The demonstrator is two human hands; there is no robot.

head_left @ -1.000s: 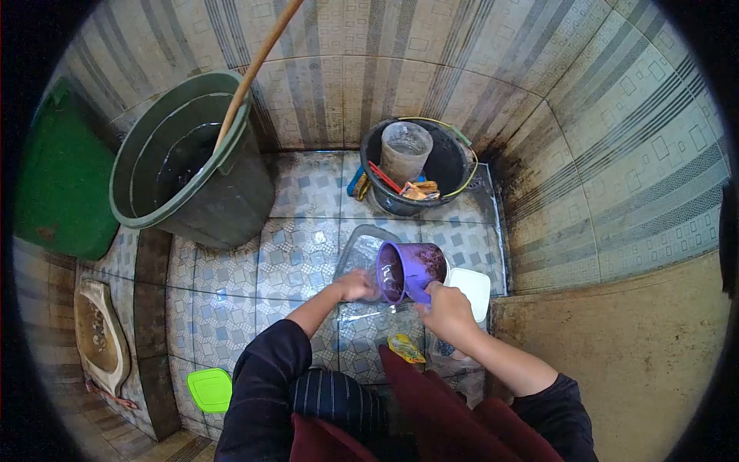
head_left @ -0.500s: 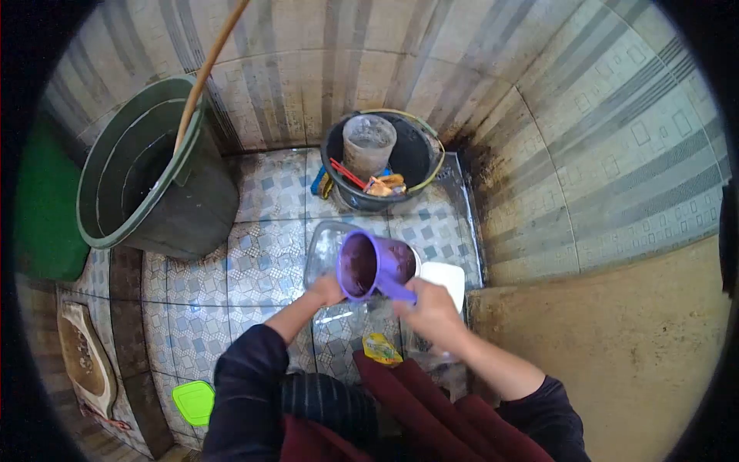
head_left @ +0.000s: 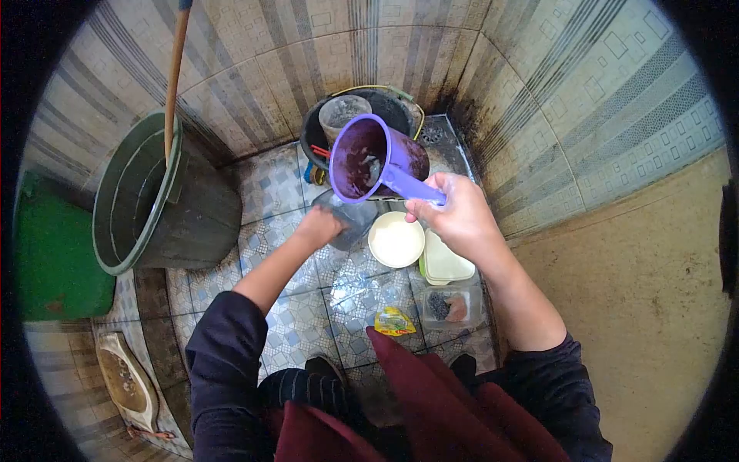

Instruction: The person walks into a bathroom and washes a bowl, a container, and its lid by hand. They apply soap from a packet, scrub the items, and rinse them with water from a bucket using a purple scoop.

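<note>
My right hand (head_left: 456,215) is wrapped round the handle of a purple water dipper (head_left: 410,163). The dipper is held tilted in the air, its dark, stained inside facing left and toward me. Lower and to the left, my left hand (head_left: 320,228) grips the side of a clear plastic container (head_left: 350,218), part of which is hidden by the hand and the dipper. Just right of that container sits a round cream bowl (head_left: 396,240). Beside the bowl lies a white container with a green edge (head_left: 449,259). Nearer me is a clear box (head_left: 453,308) holding a dark scourer and something pinkish.
A large green-grey bin (head_left: 202,223) with a stick (head_left: 175,85) leaning in it stands at left. A black bucket (head_left: 312,131) holding a cloudy tub (head_left: 344,112) is against the back wall. A yellow packet (head_left: 394,322) lies on the wet tiled floor (head_left: 289,331).
The dipper has risen and moved away from me, uncovering the cream bowl. My left hand remains at the clear container. The camera view has shifted, and the bright green lid is out of view.
</note>
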